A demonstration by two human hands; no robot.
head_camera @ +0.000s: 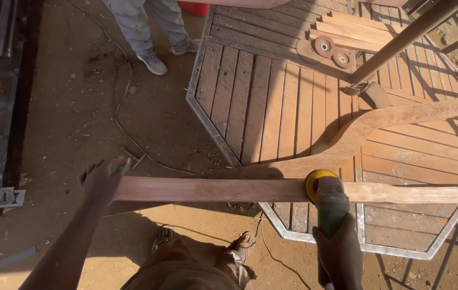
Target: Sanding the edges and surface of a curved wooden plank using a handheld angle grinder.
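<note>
From the head camera I see my left hand pressed with fingers spread on the near end of a long wooden plank lying across the slatted table, while my right hand grips closed round an angle grinder, its yellow disc touching the plank.

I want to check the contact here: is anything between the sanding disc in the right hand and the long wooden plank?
Nothing visible. The right hand holds the grinder, whose yellow disc lies directly on the plank. The left hand steadies the plank's far end.
</note>
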